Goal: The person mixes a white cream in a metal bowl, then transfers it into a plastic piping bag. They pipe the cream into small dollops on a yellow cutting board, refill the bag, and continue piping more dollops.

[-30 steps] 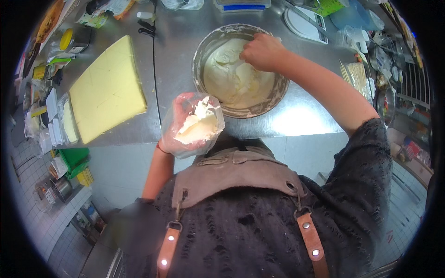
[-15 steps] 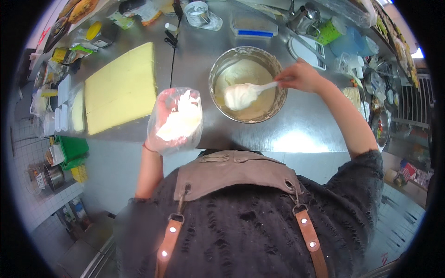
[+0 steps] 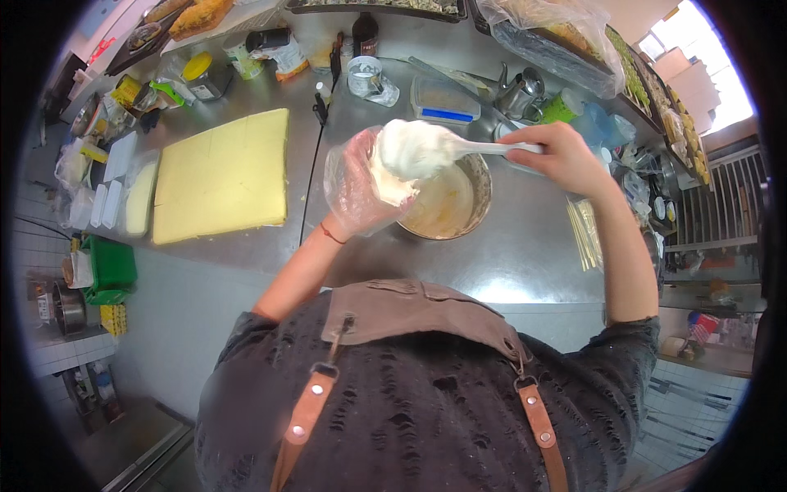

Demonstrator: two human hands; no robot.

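My right hand [image 3: 557, 152] grips the handle of a white spatula [image 3: 484, 148], whose blade carries a big dollop of white cream [image 3: 414, 148]. That dollop is at the mouth of a clear plastic bag [image 3: 336, 184], over the left part of a metal bowl [image 3: 482, 193]. Inside the bag lies more cream [image 3: 392, 189]. My left hand [image 3: 365, 164] is closed around the bag, with the plastic folded over the fingers. A thin layer of pale cream coats the bowl's inside. Cream and bag hide part of the bowl.
On the left of the steel table [image 3: 525, 246] lies a large yellow sponge cake sheet [image 3: 225, 172]. Behind the bowl stand a lidded plastic box [image 3: 445, 100], a metal cup [image 3: 363, 75] and a steel pot [image 3: 520, 94]. Wooden skewers [image 3: 584, 234] lie at right.
The spatula has risen out of the bowl with its cream and moved left to the bag. My left hand has brought the bag up and right, over the bowl's edge. The view has shifted.
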